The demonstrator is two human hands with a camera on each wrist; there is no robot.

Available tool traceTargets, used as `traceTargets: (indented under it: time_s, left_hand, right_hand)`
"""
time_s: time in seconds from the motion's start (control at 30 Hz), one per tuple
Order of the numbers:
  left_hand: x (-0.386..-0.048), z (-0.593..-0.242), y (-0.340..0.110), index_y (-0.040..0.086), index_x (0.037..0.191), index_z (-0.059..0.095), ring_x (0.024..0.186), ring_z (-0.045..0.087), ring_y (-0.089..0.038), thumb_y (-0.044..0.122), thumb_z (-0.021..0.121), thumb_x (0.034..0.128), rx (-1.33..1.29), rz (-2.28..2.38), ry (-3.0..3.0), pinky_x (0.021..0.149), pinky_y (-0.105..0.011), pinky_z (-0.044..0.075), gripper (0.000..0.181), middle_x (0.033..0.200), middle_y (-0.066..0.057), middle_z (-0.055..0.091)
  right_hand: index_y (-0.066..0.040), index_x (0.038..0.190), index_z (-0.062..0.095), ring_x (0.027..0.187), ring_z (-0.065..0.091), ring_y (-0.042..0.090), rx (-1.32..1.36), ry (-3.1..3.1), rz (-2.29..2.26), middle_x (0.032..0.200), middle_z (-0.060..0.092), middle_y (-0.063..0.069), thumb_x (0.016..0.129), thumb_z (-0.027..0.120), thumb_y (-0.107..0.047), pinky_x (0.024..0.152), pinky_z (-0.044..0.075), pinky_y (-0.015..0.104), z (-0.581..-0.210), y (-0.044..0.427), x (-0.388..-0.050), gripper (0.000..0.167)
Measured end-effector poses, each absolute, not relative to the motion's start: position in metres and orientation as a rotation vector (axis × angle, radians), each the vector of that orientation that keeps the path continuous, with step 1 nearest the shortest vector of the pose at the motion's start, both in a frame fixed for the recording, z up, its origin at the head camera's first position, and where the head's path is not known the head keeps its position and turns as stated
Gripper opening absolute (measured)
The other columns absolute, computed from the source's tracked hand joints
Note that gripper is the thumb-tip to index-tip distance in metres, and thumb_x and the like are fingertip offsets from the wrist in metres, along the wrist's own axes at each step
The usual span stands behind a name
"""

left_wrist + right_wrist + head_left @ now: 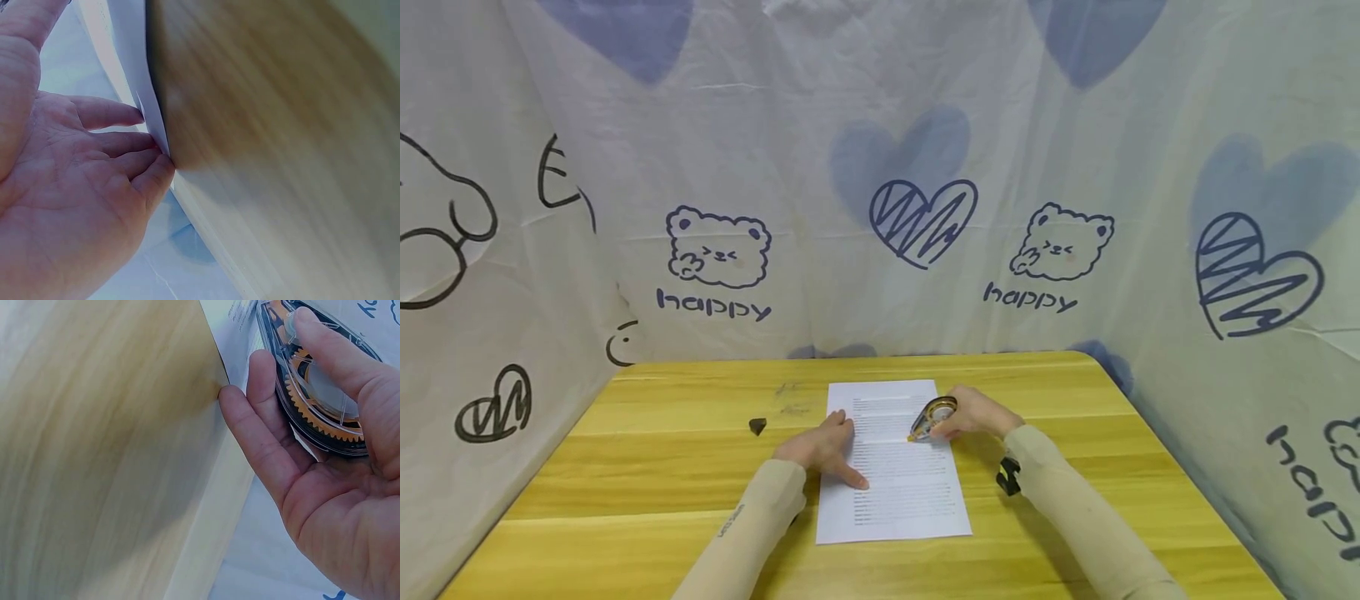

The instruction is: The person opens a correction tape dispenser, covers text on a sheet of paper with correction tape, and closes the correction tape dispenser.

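Observation:
A printed sheet of paper lies on the wooden table, covered with lines of small text. My left hand rests on its left edge, thumb spread over the print; in the left wrist view the fingertips touch the paper's edge. Between thumb and fingers, my right hand grips a correction tape. Its orange tip points down and left, at the text near the sheet's middle; whether it touches the paper I cannot tell. The right wrist view shows the clear case with an orange gear wheel inside.
A small dark piece lies on the table, left of the paper. Dark smudges mark the wood behind it. White cloth printed with hearts and bears hangs behind the table and along both sides.

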State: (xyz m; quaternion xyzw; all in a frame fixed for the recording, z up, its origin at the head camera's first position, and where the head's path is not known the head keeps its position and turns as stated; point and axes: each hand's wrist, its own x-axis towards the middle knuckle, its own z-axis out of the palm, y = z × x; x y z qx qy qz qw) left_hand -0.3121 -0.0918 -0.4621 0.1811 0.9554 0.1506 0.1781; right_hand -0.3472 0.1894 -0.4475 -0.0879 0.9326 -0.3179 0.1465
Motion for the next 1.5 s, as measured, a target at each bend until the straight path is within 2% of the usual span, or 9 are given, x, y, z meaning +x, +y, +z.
traceTargets:
  time_s: [0.4,0.67,1.5]
  left_hand:
    - [-0.309,-0.463,-0.094,-0.002,0.152,0.029,0.152,0.013,-0.032,0.052,0.085,0.0692,0.504,0.435,2.705,0.123,-0.046,0.018,0.114,0.163,-0.02,0.014]
    - [-0.31,-0.461,-0.093,-0.003,0.151,0.03,0.152,0.014,-0.033,0.053,0.085,0.0687,0.524,0.428,2.715,0.123,-0.046,0.02,0.114,0.163,-0.021,0.015]
    - [-0.311,-0.46,-0.092,-0.003,0.152,0.029,0.152,0.014,-0.033,0.053,0.085,0.0686,0.523,0.43,2.709,0.122,-0.047,0.019,0.115,0.163,-0.021,0.015]
  right_hand:
    - [-0.003,0.097,0.065,0.067,0.062,0.013,-0.26,2.652,-0.927,0.08,0.069,0.005,0.078,0.084,-0.021,0.065,0.056,0.028,-0.448,0.19,-0.349,0.033]
    - [-0.004,0.094,0.066,0.069,0.063,0.017,-0.233,2.674,-0.925,0.08,0.069,0.006,0.076,0.086,-0.023,0.068,0.057,0.032,-0.446,0.189,-0.347,0.033]
    - [-0.003,0.098,0.066,0.068,0.065,0.016,-0.215,2.659,-0.938,0.079,0.07,0.006,0.075,0.086,-0.022,0.066,0.057,0.031,-0.448,0.201,-0.348,0.036]
